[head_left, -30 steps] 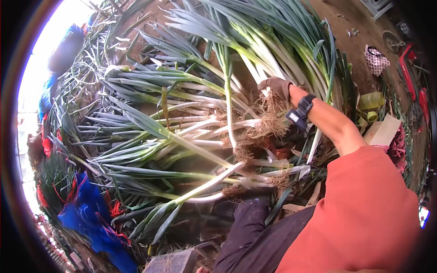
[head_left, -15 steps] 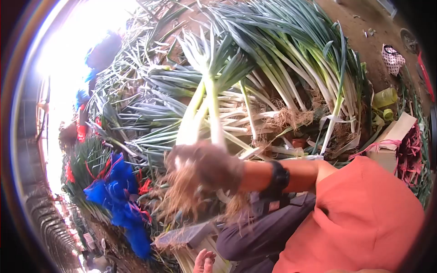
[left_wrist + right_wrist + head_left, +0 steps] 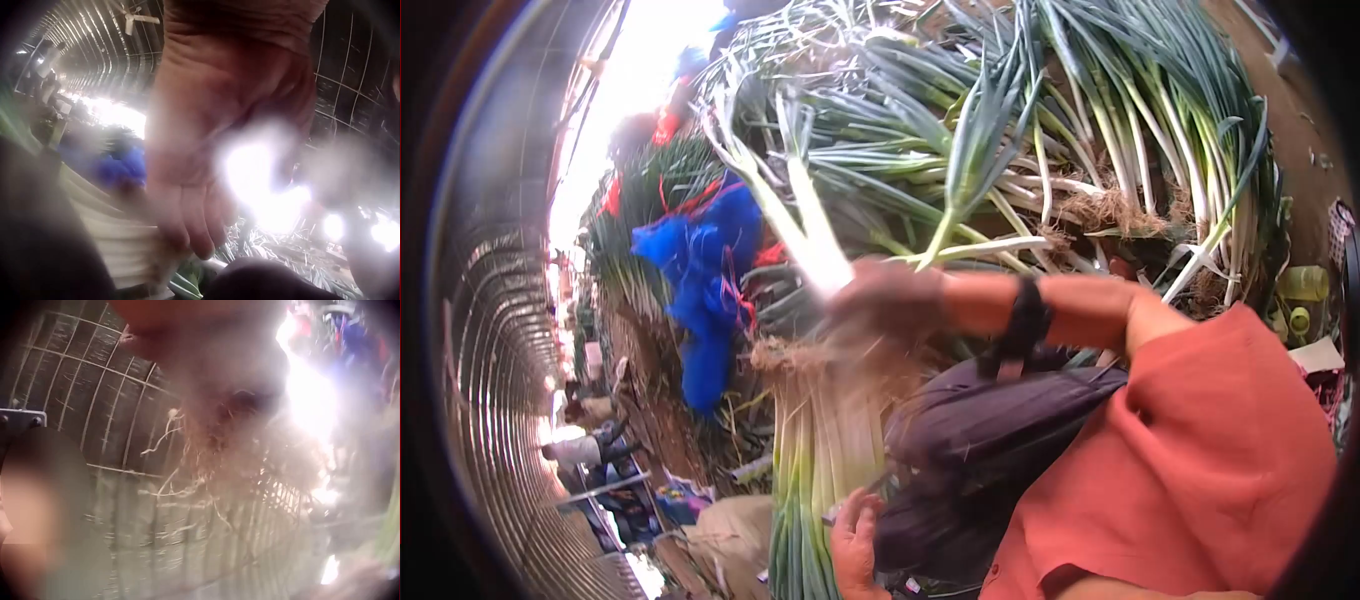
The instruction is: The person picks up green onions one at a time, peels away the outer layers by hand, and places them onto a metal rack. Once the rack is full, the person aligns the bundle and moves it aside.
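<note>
My right hand (image 3: 885, 305), in a brown glove and blurred, grips a few green onions (image 3: 825, 235) near the root end, their leaves pointing away from me. Hairy roots (image 3: 215, 440) hang below the glove in the right wrist view. Under that hand, a row of green onions (image 3: 825, 430) lies with roots away and green tops towards me. My bare left hand (image 3: 856, 545) is beside the green tops of this row. In the left wrist view its fingers (image 3: 197, 215) extend loosely near the white stalks (image 3: 115, 231), holding nothing visible.
A large heap of green onions (image 3: 1160, 130) spreads across the ground ahead and to the right. Blue plastic sheeting (image 3: 715, 270) with red ties lies at the left, beside another onion stack (image 3: 640, 210). A yellow-green bottle (image 3: 1303, 283) lies at the far right.
My right hand has taken green onions from the heap and swung them left, to above the row. The head view has turned left, bringing that row and my left hand into sight.
</note>
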Available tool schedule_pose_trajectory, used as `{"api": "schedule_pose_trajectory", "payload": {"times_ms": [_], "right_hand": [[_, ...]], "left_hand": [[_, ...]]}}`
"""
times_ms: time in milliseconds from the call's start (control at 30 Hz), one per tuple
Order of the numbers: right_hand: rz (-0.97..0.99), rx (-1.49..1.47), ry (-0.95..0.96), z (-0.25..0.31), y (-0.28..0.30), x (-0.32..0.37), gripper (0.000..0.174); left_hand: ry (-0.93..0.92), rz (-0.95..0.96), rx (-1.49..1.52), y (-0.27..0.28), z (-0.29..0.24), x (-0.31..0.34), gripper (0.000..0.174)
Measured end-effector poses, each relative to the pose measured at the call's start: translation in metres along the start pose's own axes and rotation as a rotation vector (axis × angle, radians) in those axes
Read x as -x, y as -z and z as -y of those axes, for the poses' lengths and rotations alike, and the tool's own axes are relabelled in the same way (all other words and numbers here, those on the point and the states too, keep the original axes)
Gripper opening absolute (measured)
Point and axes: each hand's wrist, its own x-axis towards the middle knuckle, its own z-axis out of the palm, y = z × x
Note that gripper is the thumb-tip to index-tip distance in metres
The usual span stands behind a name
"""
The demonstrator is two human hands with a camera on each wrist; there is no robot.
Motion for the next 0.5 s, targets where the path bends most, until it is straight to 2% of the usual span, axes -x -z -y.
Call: {"api": "schedule_pose_trajectory", "payload": {"times_ms": [33,67,100,133,233,300,333,367,400,433,500], "right_hand": [[-0.117,-0.092,-0.194,0.015,0.015,0.027,0.022],[-0.226,0.227,-0.357,0.027,0.034,0.049,0.025],[-0.31,0.35,-0.515,-0.004,0.071,0.056,0.029],[-0.355,0.842,-0.483,-0.012,0.09,0.073,0.034],[-0.419,1.235,-0.622,-0.072,0.168,0.134,0.031],[-0.045,1.562,-1.069,-0.083,0.185,0.152,0.029],[0.224,1.494,-1.093,-0.097,0.212,0.159,0.028],[0.488,1.41,-1.098,-0.094,0.211,0.158,0.027],[0.179,1.538,-1.168,-0.099,0.201,0.161,0.024],[-0.036,1.322,-1.265,-0.101,0.202,0.153,0.036],[0.039,1.548,-1.197,-0.113,0.202,0.133,0.045]], "left_hand": [[-0.008,0.006,-0.008,0.004,0.006,0.004,0.038],[0.014,-0.018,0.01,0.006,0.01,0.009,0.037],[0.024,-0.012,0.017,0.008,0.014,0.012,0.037],[0.016,-0.03,0.02,0.012,0.019,0.015,0.036],[0.031,-0.074,0.021,0.015,0.018,0.023,0.035],[0.009,-0.07,0.026,0.018,0.014,0.024,0.036],[0.015,-0.054,0.03,0.018,0.009,0.024,0.036],[0.018,-0.045,0.034,0.019,0.005,0.023,0.036],[-0.016,-0.022,0.025,0.021,0.004,0.023,0.038],[-0.007,-0.03,0.036,0.021,0.001,0.024,0.038],[-0.035,-0.026,0.028,0.021,-0.006,0.026,0.039]]}}
